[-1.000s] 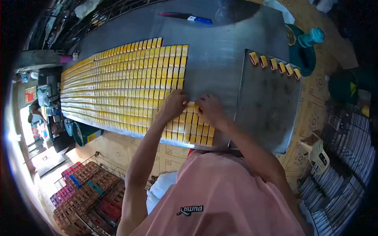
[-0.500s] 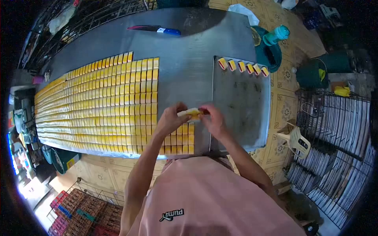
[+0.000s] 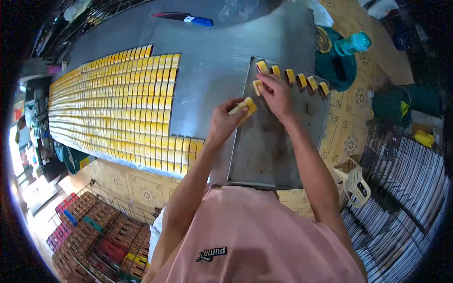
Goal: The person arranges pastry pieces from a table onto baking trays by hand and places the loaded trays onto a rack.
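Several yellow pieces (image 3: 247,109) are in my left hand (image 3: 225,120), its fingers wrapped round them, over the left part of the metal tray (image 3: 264,162). My right hand (image 3: 278,98) pinches a single yellow piece (image 3: 257,87) by its end, just below a row of pieces with dark red filling (image 3: 301,79) along the tray's far edge. To the left, a large block of yellow pieces (image 3: 118,104) lies in close rows on the metal table (image 3: 207,70).
A knife with a blue handle (image 3: 202,21) lies on the table's far part. Beyond the tray stands a green bin (image 3: 337,70) with a teal bottle (image 3: 354,43). Wire racks (image 3: 401,184), a cream plastic chair (image 3: 354,184) and stacked crates (image 3: 99,226) stand on the floor.
Both hands have moved right, from the block's edge to above the tray. Pieces were lifted from the near rows; one is now apart in my right hand. The camera view has shifted.
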{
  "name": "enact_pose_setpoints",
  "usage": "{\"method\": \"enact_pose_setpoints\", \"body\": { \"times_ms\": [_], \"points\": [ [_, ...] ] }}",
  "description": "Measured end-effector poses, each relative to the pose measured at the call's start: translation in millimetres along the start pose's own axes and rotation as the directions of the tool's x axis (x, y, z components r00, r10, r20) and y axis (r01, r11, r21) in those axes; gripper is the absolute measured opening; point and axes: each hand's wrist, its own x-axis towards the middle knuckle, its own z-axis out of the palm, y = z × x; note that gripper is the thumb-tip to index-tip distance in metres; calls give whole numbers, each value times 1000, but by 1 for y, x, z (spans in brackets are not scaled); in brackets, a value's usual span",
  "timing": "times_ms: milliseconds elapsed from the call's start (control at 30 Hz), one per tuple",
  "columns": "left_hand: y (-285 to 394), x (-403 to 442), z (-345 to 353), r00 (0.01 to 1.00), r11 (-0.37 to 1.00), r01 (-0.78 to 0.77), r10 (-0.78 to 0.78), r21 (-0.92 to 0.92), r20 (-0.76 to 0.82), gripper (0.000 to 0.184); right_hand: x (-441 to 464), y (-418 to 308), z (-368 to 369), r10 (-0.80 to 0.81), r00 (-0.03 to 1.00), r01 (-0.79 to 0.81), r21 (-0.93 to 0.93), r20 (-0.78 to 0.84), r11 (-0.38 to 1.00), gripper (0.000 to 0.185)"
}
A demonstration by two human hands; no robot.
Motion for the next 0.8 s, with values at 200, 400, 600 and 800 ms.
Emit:
{"method": "enact_pose_setpoints", "body": {
  "times_ms": [200,400,600,800],
  "points": [
    [-6,7,41,979,979,-188,180,79,95,44,-50,-6,-43,214,950,-252,153,228,955,26],
    [4,-2,42,997,997,71,-71,35,-1,45,-17,24,-26,-122,991,127,-100,49,987,24],
    [-3,0,74,980,994,-100,105,-38,169,45,-57,-1,-62,143,982,-162,150,127,975,29],
    [4,1,76,992,992,129,-129,4,-4,46,-36,40,-67,235,969,-241,101,71,965,32]
  ]
}}
